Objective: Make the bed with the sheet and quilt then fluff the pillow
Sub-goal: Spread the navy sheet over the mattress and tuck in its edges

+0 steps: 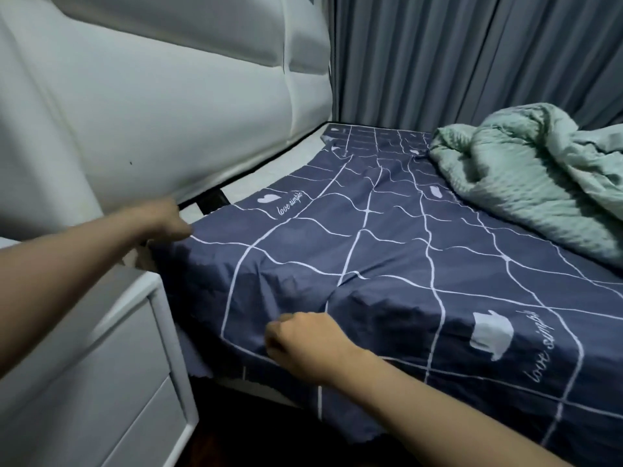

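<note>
A dark blue sheet (387, 251) with white grid lines and "love simple" prints covers most of the mattress. My left hand (161, 219) pinches the sheet's corner at the head of the bed, close under the headboard. My right hand (303, 342) grips a fold of the sheet at the near side edge, where the cloth hangs over the mattress. A crumpled pale green quilt (526, 176) lies heaped at the far right of the bed. A strip of bare white mattress (269, 178) shows along the headboard. No pillow is in view.
A padded white headboard (168, 106) rises at the left. A white bedside cabinet (101, 382) with drawers stands close against the bed's near corner. Grey-blue curtains (472, 55) hang behind the far side. Dark floor shows below the sheet's hanging edge.
</note>
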